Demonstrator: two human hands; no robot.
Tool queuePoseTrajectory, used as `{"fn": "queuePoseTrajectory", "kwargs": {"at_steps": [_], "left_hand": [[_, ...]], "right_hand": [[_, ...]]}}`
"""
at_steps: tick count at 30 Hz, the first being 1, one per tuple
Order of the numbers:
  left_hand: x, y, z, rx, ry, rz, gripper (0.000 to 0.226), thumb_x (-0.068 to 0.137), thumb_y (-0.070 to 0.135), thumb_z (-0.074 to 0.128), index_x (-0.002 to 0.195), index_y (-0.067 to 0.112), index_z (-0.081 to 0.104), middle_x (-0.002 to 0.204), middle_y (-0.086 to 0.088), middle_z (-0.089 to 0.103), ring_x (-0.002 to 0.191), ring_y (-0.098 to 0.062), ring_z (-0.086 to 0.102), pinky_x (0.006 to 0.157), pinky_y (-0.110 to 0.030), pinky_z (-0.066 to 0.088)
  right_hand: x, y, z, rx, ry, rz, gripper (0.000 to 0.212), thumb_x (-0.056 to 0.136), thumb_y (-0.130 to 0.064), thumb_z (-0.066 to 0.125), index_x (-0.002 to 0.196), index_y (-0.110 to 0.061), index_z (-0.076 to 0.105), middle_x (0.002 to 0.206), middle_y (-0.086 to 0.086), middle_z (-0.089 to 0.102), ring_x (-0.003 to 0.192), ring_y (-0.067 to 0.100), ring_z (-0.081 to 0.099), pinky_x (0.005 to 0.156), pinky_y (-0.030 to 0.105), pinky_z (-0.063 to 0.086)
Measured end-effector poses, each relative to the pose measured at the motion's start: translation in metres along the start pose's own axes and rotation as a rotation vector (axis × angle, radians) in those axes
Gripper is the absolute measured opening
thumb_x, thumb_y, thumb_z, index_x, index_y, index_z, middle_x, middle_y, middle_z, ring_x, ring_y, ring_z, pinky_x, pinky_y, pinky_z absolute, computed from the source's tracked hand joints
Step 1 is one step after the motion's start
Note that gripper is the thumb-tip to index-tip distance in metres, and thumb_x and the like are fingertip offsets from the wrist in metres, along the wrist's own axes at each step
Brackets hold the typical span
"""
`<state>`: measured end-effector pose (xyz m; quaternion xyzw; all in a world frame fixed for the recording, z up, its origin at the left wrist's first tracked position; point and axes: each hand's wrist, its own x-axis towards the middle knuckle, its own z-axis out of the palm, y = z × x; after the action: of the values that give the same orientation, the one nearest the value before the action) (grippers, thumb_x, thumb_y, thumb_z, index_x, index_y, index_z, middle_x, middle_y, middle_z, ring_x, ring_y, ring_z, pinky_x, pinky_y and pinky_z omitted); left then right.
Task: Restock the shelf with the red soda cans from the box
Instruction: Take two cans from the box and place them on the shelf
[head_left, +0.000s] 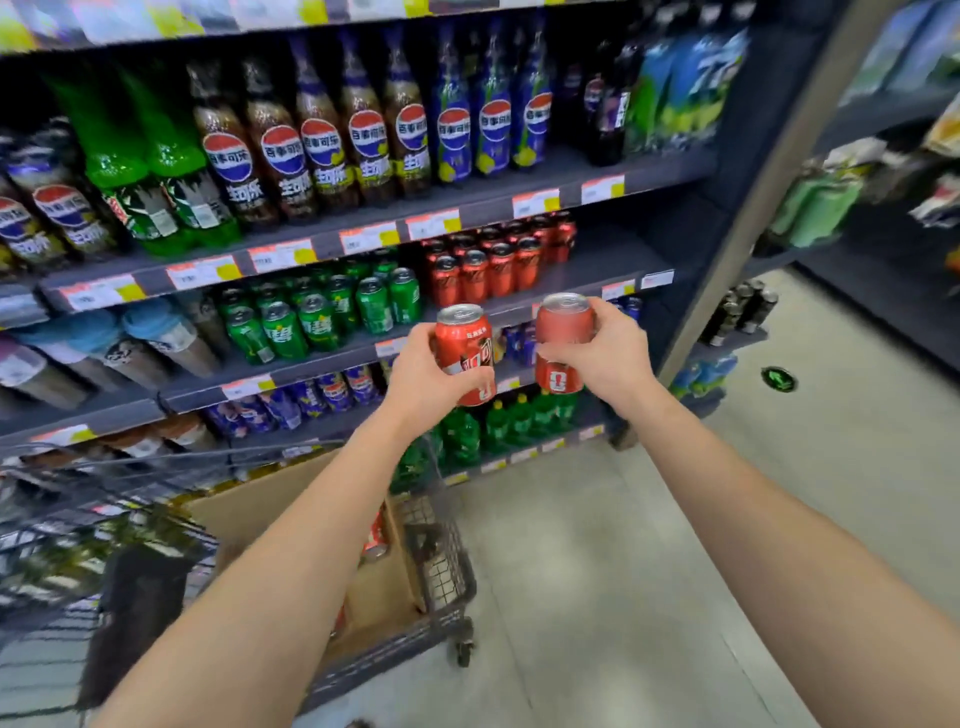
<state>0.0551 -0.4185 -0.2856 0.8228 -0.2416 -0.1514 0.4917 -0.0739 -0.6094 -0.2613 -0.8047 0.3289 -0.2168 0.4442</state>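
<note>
Left can (464, 343) and right can (563, 325), both red, are upright with tops up, side by side but apart, before the shelf (613, 257); left hand (431, 376) wraps one from its left, right hand (605, 358) the other from its right.

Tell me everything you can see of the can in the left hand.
The left-hand can is red with a silver top, white lettering and a dark pattern, seemingly metal. It is near upright, held in the air in front of the shelf of red cans. The left hand grips its lower side; the other held can sits apart from it.
</note>
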Motion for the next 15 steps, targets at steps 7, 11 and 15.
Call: {"fn": "queuePoseTrajectory", "kwargs": {"at_steps": [7,11,15], "left_hand": [[0.005,0.072,0.098,0.002,0.029,-0.026,0.074,0.074,0.025,0.093,0.133,0.018,0.049,0.111,0.011,0.058,0.097,-0.007,0.058,0.068,-0.007,0.04],[0.029,0.086,0.137,0.013,0.042,-0.031,0.076,0.072,0.026,0.094,0.133,0.018,0.05,0.114,0.008,0.061,0.104,-0.011,0.062,0.08,-0.017,0.046],[0.065,0.087,0.166,-0.015,0.067,-0.052,0.071,0.071,0.026,0.094,0.127,0.023,0.05,0.115,0.008,0.063,0.104,-0.011,0.063,0.086,-0.026,0.047]], "right_hand": [[0.046,0.04,-0.103,-0.021,-0.012,-0.007,0.07,0.068,-0.024,0.091,0.132,-0.019,0.061,0.116,-0.001,0.068,0.104,0.019,0.065,0.087,0.028,0.048],[0.085,0.063,-0.128,-0.023,-0.036,-0.018,0.069,0.067,-0.025,0.091,0.129,-0.02,0.062,0.116,0.0,0.069,0.104,0.02,0.065,0.092,0.033,0.052],[0.13,0.083,-0.131,-0.014,-0.08,-0.015,0.071,0.067,-0.024,0.092,0.13,-0.02,0.06,0.116,-0.002,0.067,0.103,0.017,0.064,0.087,0.028,0.049]]}}
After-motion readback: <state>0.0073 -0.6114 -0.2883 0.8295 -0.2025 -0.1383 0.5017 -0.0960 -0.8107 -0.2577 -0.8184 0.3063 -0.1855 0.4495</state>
